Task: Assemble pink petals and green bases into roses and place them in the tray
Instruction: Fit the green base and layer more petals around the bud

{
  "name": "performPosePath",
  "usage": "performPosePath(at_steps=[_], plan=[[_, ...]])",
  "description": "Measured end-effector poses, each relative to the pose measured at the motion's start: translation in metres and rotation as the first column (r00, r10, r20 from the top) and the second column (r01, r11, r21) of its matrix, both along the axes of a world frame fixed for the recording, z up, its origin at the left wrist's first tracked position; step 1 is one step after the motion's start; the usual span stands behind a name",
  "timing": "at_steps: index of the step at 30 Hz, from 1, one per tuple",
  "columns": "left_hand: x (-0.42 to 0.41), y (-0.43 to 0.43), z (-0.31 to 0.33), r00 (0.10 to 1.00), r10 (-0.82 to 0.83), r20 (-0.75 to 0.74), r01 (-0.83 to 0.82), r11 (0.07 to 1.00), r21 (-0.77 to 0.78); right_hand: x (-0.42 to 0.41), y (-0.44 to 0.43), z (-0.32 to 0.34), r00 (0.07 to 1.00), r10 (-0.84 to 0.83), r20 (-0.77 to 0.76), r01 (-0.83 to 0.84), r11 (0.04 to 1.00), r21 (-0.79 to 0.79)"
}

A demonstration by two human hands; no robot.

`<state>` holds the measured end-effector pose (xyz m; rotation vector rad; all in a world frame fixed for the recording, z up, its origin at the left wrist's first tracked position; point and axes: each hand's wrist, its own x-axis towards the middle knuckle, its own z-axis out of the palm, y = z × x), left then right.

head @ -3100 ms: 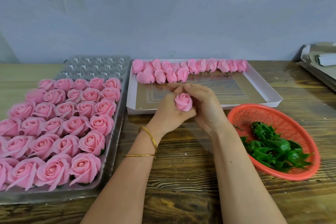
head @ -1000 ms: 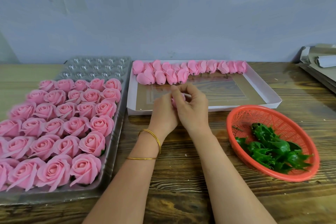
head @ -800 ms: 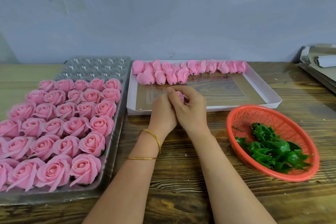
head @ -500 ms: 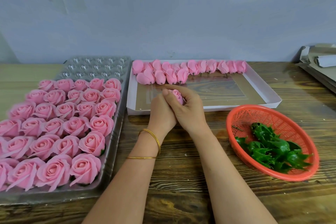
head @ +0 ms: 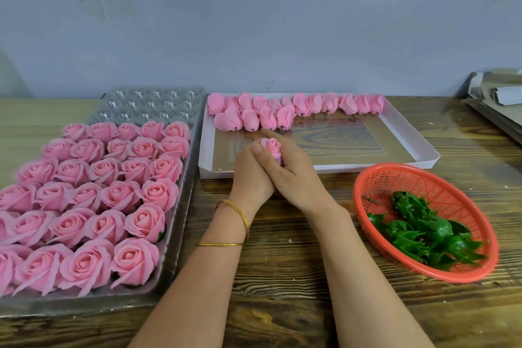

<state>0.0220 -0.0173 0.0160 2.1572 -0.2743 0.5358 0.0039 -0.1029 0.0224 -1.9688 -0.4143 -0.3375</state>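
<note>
A pink rose bud [head: 272,147] sits between both hands over the near edge of the white box. My right hand [head: 293,175] curls around its lower part, with the thumb across the front. My left hand [head: 251,175] presses against it from the left, fingers hidden behind the right hand. The rose's underside is hidden. Several loose pink petal buds [head: 296,109] lie along the far side of the white box [head: 409,144]. Green bases [head: 423,232] fill the red basket [head: 375,178]. The clear plastic tray [head: 178,223] on the left holds several finished roses [head: 113,195].
The tray's far rows of cups [head: 152,103] hold nothing. Cardboard and paper scraps [head: 497,99] lie at the far right edge of the wooden table [head: 282,291]. A grey wall stands behind the table.
The hands have turned the rose, so its pink top now shows above the right thumb. Both hands stayed over the near edge of the white box.
</note>
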Motion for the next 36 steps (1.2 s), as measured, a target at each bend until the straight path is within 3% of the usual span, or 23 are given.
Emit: performPosePath(at_steps=[4,7,10,13,17,24,36], plan=[[-0.002,-0.003,0.0,0.997,-0.045,-0.059,0.036,0.988,-0.152,-0.001,-0.003,-0.001,0.994,0.058,-0.093,-0.054,0.998,0.037],[0.0,0.005,0.002,0.991,-0.092,-0.101,0.079,0.989,-0.122,-0.003,-0.002,0.004,0.977,0.079,-0.196,-0.028,0.967,0.252],[-0.004,0.007,0.006,0.978,-0.172,-0.12,0.142,0.963,-0.228,-0.002,-0.004,0.013,0.977,0.052,-0.206,0.031,0.925,0.379],[-0.005,0.007,0.007,0.969,-0.221,-0.11,0.183,0.941,-0.283,-0.003,-0.006,0.014,0.989,0.031,-0.148,0.028,0.924,0.381],[-0.003,0.006,0.004,0.964,-0.218,-0.15,0.187,0.962,-0.198,-0.002,-0.003,0.012,0.99,0.017,-0.138,0.037,0.922,0.385],[-0.004,0.005,0.003,0.969,-0.227,-0.099,0.206,0.96,-0.19,-0.003,-0.005,0.012,0.988,0.083,-0.133,-0.024,0.918,0.396],[-0.004,0.007,0.006,0.97,-0.214,-0.114,0.201,0.973,-0.117,-0.006,-0.008,0.015,0.957,0.164,-0.237,-0.056,0.913,0.404]])
